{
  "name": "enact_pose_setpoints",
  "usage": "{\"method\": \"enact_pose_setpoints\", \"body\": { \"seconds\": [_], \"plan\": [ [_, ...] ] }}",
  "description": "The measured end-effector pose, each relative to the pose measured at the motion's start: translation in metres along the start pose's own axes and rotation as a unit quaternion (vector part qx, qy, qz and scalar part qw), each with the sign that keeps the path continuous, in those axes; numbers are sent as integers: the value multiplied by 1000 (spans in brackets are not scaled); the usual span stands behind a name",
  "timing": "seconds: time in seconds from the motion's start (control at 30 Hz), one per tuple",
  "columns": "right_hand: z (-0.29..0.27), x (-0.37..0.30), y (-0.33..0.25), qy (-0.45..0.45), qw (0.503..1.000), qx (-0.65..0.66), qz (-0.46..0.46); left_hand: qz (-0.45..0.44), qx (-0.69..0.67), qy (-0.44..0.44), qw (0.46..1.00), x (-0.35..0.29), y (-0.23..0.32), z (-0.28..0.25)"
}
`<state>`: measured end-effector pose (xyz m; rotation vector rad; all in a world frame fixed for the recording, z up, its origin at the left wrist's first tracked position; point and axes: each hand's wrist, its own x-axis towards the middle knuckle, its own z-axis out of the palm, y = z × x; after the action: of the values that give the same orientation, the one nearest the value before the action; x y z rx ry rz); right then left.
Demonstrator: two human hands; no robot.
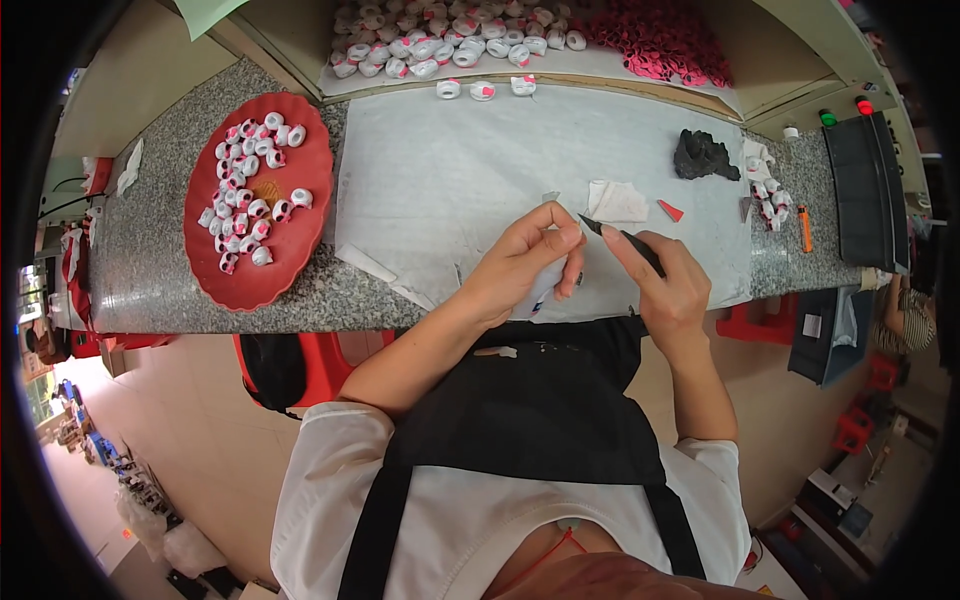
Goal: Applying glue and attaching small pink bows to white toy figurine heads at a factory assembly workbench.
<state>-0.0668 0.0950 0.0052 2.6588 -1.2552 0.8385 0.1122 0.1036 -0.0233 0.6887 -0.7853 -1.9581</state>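
My left hand point(530, 250) is closed around a small white bottle point(543, 288), whose lower end shows below the palm. Its thumb and forefinger meet in a pinch; anything tiny between them cannot be made out. In my right hand point(675, 285) is a slim black pointed tool point(640, 248), which looks like tweezers. The tool's tip points left and comes close to the left fingertips. Both hands are over the front part of a white work sheet point(430, 190). A folded white cloth point(618, 202) lies just beyond the tool, with a small red triangular piece point(670, 210) to its right.
At left, a red scalloped tray point(205, 215) holds several small white-and-pink pieces. More such pieces point(430, 40) and a pile of pink parts point(665, 45) fill the shelf at the back. A black lump point(705, 155), an orange pen-like object point(805, 228) and a black bin point(865, 190) are at right.
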Motion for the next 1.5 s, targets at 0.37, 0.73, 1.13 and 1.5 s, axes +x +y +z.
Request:
{"method": "enact_pose_setpoints", "body": {
  "seconds": [0.37,0.73,1.13,1.5],
  "plan": [
    [4,-2,4,23,1000,8,13,-8,-14,9,1000,1,-2,-1],
    [4,-8,14,14,1000,13,16,8,24,-6,1000,6,-8,1],
    [8,-18,123,6,948,-194,254,55,113,35,991,12,-2,8],
    [16,21,82,51,958,122,254,102,119,48,986,14,-6,2]
  ]
}}
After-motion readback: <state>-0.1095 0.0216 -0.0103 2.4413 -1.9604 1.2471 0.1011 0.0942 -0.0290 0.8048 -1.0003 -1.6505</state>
